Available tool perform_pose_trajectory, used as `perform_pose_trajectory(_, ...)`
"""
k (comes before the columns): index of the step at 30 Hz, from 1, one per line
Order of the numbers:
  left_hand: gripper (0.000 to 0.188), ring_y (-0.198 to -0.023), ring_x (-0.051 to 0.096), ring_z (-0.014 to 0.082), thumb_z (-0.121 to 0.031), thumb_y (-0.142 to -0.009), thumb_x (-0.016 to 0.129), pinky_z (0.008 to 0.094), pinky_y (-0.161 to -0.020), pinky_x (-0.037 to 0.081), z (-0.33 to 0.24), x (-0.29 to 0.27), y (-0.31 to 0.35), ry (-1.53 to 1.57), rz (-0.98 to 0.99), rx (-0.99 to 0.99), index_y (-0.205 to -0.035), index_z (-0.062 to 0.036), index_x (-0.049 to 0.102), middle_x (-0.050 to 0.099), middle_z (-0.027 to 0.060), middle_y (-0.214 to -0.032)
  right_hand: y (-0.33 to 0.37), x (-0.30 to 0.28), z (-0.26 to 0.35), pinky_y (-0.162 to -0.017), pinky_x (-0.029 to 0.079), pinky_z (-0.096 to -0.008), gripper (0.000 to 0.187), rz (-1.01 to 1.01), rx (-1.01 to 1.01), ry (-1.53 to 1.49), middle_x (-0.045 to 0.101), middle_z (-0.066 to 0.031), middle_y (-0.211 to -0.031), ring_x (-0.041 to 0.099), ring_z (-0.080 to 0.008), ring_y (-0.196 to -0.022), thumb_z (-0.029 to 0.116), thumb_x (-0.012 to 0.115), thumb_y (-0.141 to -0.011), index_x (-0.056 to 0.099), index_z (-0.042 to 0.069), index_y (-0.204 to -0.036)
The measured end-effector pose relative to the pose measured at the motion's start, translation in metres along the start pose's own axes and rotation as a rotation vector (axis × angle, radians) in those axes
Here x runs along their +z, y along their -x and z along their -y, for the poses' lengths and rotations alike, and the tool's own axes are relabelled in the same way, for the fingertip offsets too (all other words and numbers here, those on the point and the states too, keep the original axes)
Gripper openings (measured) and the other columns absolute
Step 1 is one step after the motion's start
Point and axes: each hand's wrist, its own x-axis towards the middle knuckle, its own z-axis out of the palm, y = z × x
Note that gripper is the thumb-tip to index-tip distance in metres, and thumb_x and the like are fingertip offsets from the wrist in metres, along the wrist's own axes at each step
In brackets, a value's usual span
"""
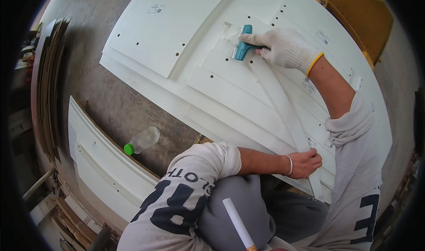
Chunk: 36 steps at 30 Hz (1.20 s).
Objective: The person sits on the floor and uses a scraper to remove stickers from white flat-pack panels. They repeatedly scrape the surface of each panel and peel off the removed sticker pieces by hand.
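My right hand (287, 49), in a white knit glove with a yellow cuff, grips a teal scraper (244, 43) with a wide head. Its head rests against the white panels. My bare left hand (305, 163), a thin band at its wrist, is closed around a long white strip (283, 101) near the strip's lower end. The strip curves up across the panels toward the scraper; whether it touches the scraper I cannot tell. Beneath both hands lie several stacked white panels (146, 43) with small dark holes and printed labels.
A clear bottle with a green cap (148, 138) lies on the concrete floor, left of my arm. Another white panel (106, 162) is at the lower left. Dark boards (46, 83) stand at the far left. Yellow machinery (363, 14) is at the upper right. A cigarette (238, 222) juts in below.
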Motion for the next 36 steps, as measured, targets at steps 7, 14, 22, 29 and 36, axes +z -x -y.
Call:
perform_pose_trajectory(7,0.045,-0.114,0.052,0.028,-0.05,-0.091,0.066,0.0448,-0.097,0.04,0.002,0.0,-0.002,0.035,0.029,0.006,-0.095,-0.0067,0.077,0.059,0.0062,-0.103,0.0,-0.012,0.012,-0.079,0.057,-0.0427,0.048,0.019,0.007,0.033,0.075,-0.0124,-0.097,0.071,-0.0303,-0.081,0.02,0.062,-0.101,0.062,0.036,-0.146)
perform_pose_trajectory(14,0.05,-0.113,0.052,0.0279,-0.051,-0.088,0.066,0.0454,-0.098,0.041,0.001,0.003,-0.003,0.109,0.044,-0.011,-0.098,-0.0035,0.077,0.06,0.0068,-0.103,0.002,-0.014,0.01,-0.083,0.06,-0.0445,0.046,0.044,0.013,0.079,0.075,-0.0056,-0.102,0.073,-0.0265,-0.094,0.026,0.06,-0.103,0.059,0.038,-0.148)
perform_pose_trajectory(22,0.052,-0.111,0.052,0.0273,-0.053,-0.089,0.065,0.0443,-0.097,0.041,0.0,0.003,-0.003,0.094,0.043,-0.007,-0.097,-0.003,0.076,0.059,0.0066,-0.101,0.005,-0.015,0.015,-0.082,0.06,-0.0431,0.048,0.075,0.019,0.036,0.075,-0.0037,-0.103,0.074,-0.0265,-0.094,0.027,0.063,-0.102,0.06,0.038,-0.148)
perform_pose_trajectory(29,0.051,-0.112,0.052,0.0271,-0.053,-0.086,0.067,0.0446,-0.098,0.04,0.001,0.0,-0.003,0.095,0.057,-0.013,-0.096,-0.0033,0.076,0.06,0.0066,-0.1,0.006,-0.017,0.011,-0.08,0.061,-0.0432,0.047,0.067,-0.009,0.063,0.075,-0.0039,-0.102,0.073,-0.0263,-0.093,0.025,0.06,-0.103,0.06,0.037,-0.148)
perform_pose_trajectory(36,0.051,-0.112,0.053,0.0276,-0.052,-0.084,0.068,0.0449,-0.099,0.04,-0.001,0.004,-0.002,0.094,0.002,-0.042,-0.096,-0.0029,0.076,0.06,0.0066,-0.1,-0.009,-0.015,0.021,-0.077,0.058,-0.0411,0.048,0.011,-0.049,0.075,0.075,-0.0098,-0.093,0.07,-0.0273,-0.078,0.024,0.063,-0.103,0.061,0.038,-0.148)
